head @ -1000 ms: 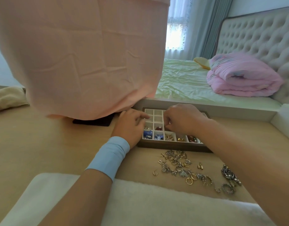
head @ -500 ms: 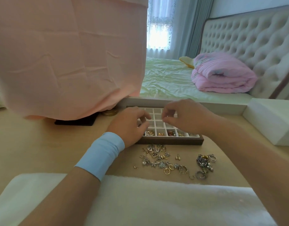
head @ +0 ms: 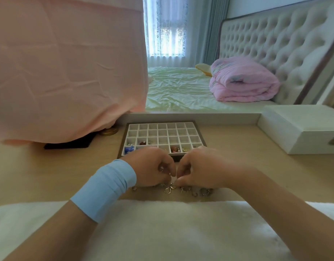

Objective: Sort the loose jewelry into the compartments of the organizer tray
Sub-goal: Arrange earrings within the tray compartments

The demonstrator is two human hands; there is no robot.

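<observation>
Loose jewelry (head: 169,189) lies scattered on the desk (head: 49,176) at six o'clock from the organizer tray (head: 162,133), where only the nearest two rows hold pieces. The left hand (head: 153,169), fingers curled, holds small glinting pieces. The right hand (head: 202,167) dips curled fingertips into the pile, but whether it has pinched anything cannot be told. A pickup seems in hand; next comes a short carry toward twelve o'clock and a drop into a matching compartment.
</observation>
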